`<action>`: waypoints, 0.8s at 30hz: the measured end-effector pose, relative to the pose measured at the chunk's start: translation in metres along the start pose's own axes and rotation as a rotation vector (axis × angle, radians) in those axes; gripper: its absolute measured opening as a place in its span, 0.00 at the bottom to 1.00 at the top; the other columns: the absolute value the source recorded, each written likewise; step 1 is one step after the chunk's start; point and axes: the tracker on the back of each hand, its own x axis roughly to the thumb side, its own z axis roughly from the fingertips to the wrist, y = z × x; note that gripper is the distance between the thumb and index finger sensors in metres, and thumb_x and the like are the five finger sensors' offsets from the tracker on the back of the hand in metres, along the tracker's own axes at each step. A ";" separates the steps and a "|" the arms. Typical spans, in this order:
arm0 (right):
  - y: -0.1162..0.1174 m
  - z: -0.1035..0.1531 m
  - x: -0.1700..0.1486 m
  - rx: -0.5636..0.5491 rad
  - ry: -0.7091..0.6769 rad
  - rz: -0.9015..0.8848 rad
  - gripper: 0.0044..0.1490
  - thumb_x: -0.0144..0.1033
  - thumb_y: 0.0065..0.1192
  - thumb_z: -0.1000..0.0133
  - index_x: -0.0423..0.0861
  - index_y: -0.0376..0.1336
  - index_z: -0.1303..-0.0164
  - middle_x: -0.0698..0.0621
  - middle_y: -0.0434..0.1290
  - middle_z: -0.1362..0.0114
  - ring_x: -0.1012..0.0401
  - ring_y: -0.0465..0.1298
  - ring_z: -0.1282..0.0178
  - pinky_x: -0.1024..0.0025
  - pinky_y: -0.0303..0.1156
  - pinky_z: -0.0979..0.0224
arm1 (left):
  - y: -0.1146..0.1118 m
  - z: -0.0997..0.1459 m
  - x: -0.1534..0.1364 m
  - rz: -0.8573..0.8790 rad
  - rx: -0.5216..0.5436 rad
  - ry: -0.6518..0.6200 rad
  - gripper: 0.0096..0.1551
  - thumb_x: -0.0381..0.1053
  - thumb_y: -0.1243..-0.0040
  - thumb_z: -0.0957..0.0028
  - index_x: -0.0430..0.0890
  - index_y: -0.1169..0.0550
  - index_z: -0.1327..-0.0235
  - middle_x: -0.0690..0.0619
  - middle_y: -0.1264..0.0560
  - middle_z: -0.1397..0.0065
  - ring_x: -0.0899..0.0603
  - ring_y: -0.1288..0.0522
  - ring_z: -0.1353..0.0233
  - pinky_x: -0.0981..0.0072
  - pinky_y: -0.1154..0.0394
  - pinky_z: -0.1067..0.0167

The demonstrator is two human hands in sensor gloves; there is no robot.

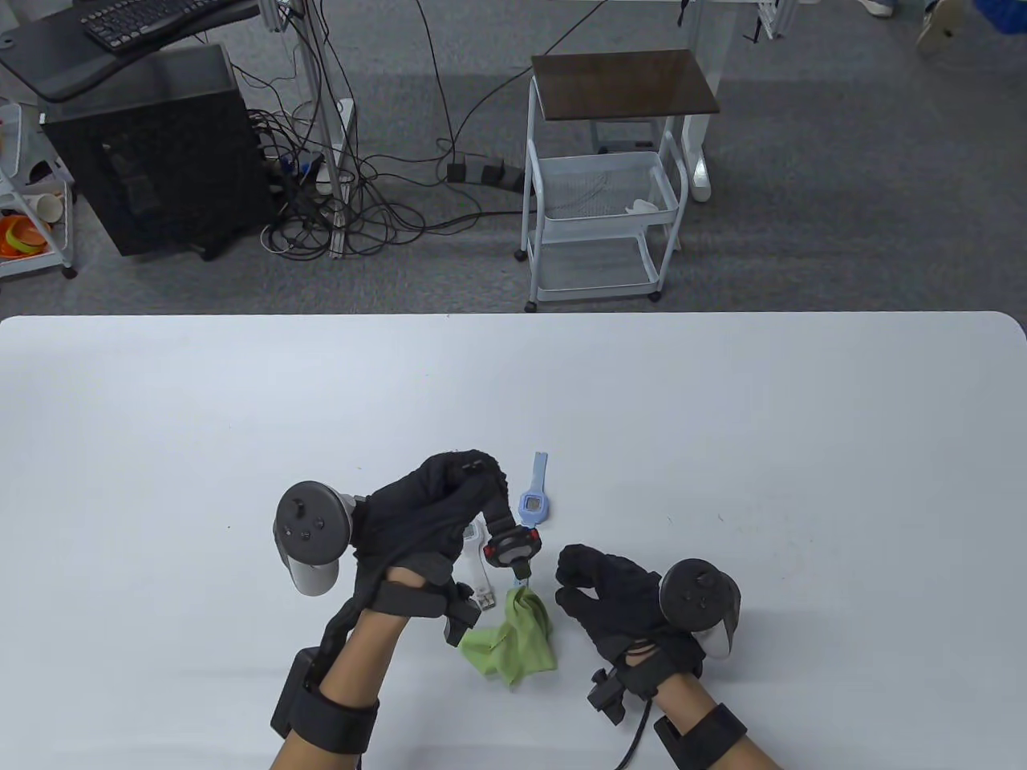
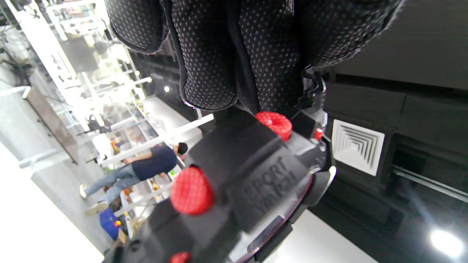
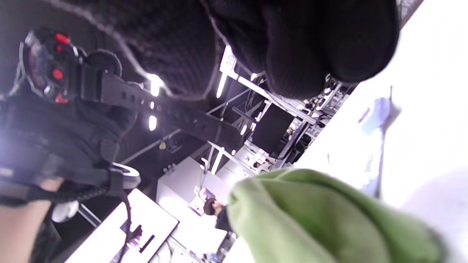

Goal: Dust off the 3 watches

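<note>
Table view: your bench [image 1: 722, 417] is white with rounded far corners; past its far edge lie grey floor, a white wire trolley [image 1: 603, 208] with a dark top, a black computer tower [image 1: 152, 152] and a tangle of cables [image 1: 353, 208]. Your left hand [image 1: 437, 513] is raised over the bench, its fingers curled round the strap of the black watch [image 1: 512, 549] with red buttons, so that grip is closed on it. The blue watch [image 1: 533, 501] lies flat on the bench just beyond the black one; the white watch [image 1: 480, 561] lies largely hidden under your left hand, only part of its strap and buckle showing. The green cloth [image 1: 513, 638] sits crumpled on the bench between your wrists. Your right hand [image 1: 606, 593] hovers just right of the cloth, fingers loosely curled and holding nothing. Left wrist view: gloved fingers [image 2: 219, 54] hang over the black watch's case, which fills the frame; its lettering is only partly legible. The room behind is tilted, with shelving and a person [image 2: 139, 170] standing in the distance. Right wrist view: the cloth is blurred in the foreground, the blue watch is a faint smear on the bench, and the black watch's strap runs from your left hand.
</note>
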 end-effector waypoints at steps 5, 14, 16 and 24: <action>0.016 0.003 0.015 0.081 -0.047 0.286 0.48 0.63 0.70 0.55 0.37 0.66 0.40 0.32 0.74 0.38 0.35 0.71 0.43 0.26 0.48 0.36 | 0.005 -0.001 -0.004 -0.044 0.001 0.014 0.21 0.63 0.39 0.42 0.51 0.21 0.47 0.59 0.14 0.51 0.50 0.14 0.39 0.46 0.27 0.32; 0.049 0.002 0.023 0.226 -0.002 0.550 0.54 0.75 0.65 0.58 0.37 0.69 0.44 0.29 0.62 0.29 0.32 0.62 0.36 0.25 0.43 0.36 | 0.008 0.000 -0.006 -0.048 0.004 0.028 0.21 0.63 0.39 0.42 0.50 0.21 0.47 0.59 0.14 0.51 0.50 0.14 0.39 0.45 0.27 0.32; 0.050 0.002 0.020 0.230 0.022 0.589 0.52 0.73 0.66 0.58 0.37 0.69 0.45 0.29 0.61 0.29 0.32 0.62 0.36 0.25 0.43 0.35 | 0.007 0.000 -0.007 -0.042 0.000 0.031 0.21 0.63 0.39 0.42 0.50 0.21 0.47 0.59 0.14 0.51 0.50 0.14 0.39 0.45 0.27 0.32; 0.049 -0.003 0.013 0.214 0.058 0.520 0.33 0.54 0.72 0.56 0.41 0.75 0.52 0.32 0.67 0.33 0.35 0.67 0.39 0.25 0.44 0.35 | -0.002 -0.001 -0.009 -0.040 -0.030 0.041 0.21 0.63 0.40 0.42 0.50 0.21 0.46 0.59 0.14 0.51 0.50 0.14 0.39 0.45 0.27 0.32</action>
